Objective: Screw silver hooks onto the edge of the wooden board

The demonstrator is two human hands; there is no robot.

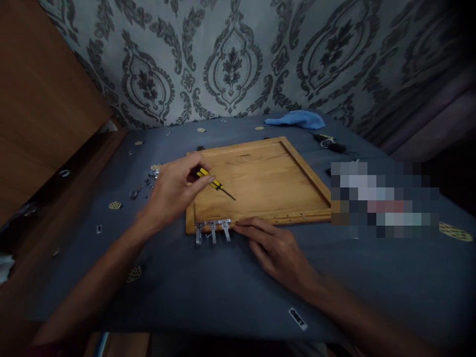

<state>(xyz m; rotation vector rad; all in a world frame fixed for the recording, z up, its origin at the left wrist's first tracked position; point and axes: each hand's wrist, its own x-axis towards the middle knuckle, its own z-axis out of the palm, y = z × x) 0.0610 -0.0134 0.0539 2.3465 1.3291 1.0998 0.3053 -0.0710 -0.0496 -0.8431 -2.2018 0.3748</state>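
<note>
Nearest, the right hand (275,248) lies low at the near edge of the wooden panel (256,178), its fingers close together just beside the metal brackets (213,232). Whether those fingers pinch some small part or merely steady the wood, I cannot tell from this angle. Three brackets stand in a row along that edge, close to the panel's left corner, their arms hanging out over the near side. A little farther off, the left hand (173,183) is raised above the panel's left side, holding a yellow and black screwdriver (210,179) narrowly between thumb and fingers, its shaft slanting down to the right over the panel, well short of the brackets.

The step in hand looks to be work on the brackets at this edge. As I judge it, using the screwdriver there would call for bringing its tip nearer and down to a bracket, with the panel held firm.

Under everything spreads a grey-blue cloth (186,297) with pale printed patches; the panel lies flat on it. Loose metal pieces (153,174) sit to the left. Beyond the panel rests a blue rag (297,119), and behind that hangs a patterned curtain (232,69), with brown wooden furniture (48,99) at left.
</note>
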